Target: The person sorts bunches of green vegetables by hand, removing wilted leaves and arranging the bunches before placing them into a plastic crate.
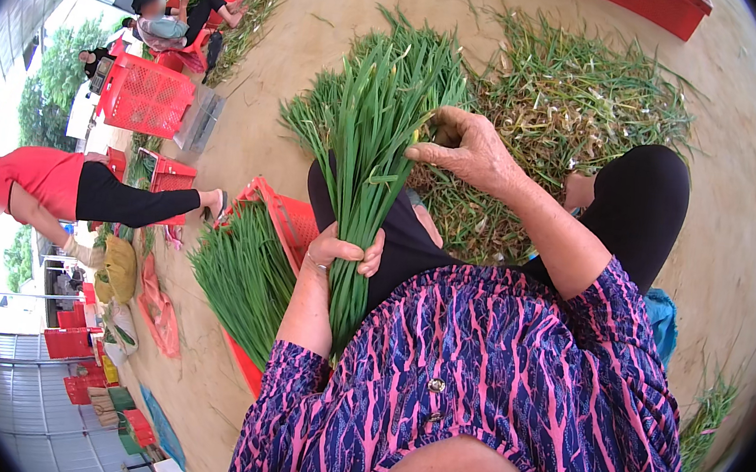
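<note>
My left hand [346,249] is wrapped round the lower stalks of a thick bunch of garlic chives [374,143], which leans upright across my lap with its leaf tips pointing away from me. At the bunch's right edge, the thumb and forefinger of my right hand [470,149] close on a small yellowish leaf [417,135]. Beyond my knee lies a pile of loose green chives [317,117], partly covered by the bunch. Beside my left forearm, more chives [251,264] lie lined up in a red crate [292,218].
A heap of trimmed, partly dry leaves [587,92] spreads on the floor at the right. One person in a red top [51,188] bends over at the left; another [165,29] sits farther off. Red crates [149,94] stand around, one [656,5] at the far edge.
</note>
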`<state>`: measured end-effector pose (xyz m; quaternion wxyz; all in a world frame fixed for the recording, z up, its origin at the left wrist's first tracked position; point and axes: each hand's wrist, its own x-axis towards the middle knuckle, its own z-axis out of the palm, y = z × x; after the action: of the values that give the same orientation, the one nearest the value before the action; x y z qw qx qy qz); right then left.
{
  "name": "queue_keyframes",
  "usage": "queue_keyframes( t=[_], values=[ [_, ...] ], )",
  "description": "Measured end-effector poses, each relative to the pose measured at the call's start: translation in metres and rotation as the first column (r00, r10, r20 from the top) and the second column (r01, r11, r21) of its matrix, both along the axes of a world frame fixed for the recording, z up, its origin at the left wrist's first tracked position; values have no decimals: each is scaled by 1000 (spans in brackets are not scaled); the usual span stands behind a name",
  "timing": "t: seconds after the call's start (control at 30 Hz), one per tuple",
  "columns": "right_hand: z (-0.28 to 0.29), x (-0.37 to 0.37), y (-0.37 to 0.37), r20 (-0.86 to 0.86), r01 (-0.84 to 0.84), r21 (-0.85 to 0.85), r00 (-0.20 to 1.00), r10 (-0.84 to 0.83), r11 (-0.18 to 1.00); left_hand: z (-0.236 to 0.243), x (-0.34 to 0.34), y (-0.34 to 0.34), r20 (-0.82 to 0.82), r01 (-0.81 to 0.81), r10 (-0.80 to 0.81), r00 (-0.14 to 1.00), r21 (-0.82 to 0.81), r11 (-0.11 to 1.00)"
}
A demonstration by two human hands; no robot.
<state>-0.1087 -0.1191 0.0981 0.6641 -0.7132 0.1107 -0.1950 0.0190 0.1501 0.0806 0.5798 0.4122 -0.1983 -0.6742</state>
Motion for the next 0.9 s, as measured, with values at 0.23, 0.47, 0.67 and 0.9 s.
queue_keyframes(
  t=[0.23, 0.47, 0.67, 0.9],
  values=[
    [-24, 13, 9, 192, -43, 119, 981, 20, 992, -1, 1, 0, 21, 3, -3, 1000, 4, 1000],
    [-22, 18, 22, -98, 166, 847, 982, -160, 505, -7, 3, 2, -17, 18, -19, 1000, -40, 999],
    [-15, 5, -31, 70, 57, 912, 954, -291, 406, -8, 1, 8, -99, -73, 63, 993, -96, 993],
    [17, 6, 9, 152, -155, 373, 983, 105, 915, -7, -2, 2, -153, -50, 29, 988, -135, 990]
  ],
)
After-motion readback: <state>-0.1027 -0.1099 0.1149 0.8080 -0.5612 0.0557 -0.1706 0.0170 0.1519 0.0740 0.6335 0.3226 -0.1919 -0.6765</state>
